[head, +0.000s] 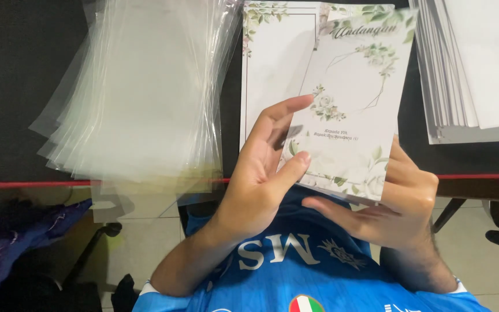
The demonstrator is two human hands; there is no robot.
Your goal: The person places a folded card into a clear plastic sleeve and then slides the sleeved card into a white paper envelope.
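**A:** What have I got in hand right now?

**B:** I'm holding a floral card (pixel 350 110) up over the near edge of the dark table (pixel 7 69). My left hand (pixel 264 173) has its fingers curled onto the card's left edge, thumb on the front near the bottom corner. My right hand (pixel 397 202) is closed under the bottom right corner, fingers wrapped behind and below it.

**A:** Is the card in a sleeve yet?

**B:** I can't tell for sure. Its surface looks plain and I see no plastic edge around it, so I judge it bare, but a tight clear cover would be hard to make out from here.

**A:** What else is on the table?

**B:** A fanned pile of clear plastic sleeves (pixel 140 92) lies to the left, well apart from both hands. Straight behind the card sits a stack of matching cards (pixel 272 63) with leafy borders. Far right there's a thick stack of white sheets (pixel 469 69).

**A:** So how far along am I?

**B:** Early or midway, by my reading. The sleeve pile is large and both stacks are thick. I see no finished, sleeved cards set aside anywhere in view.
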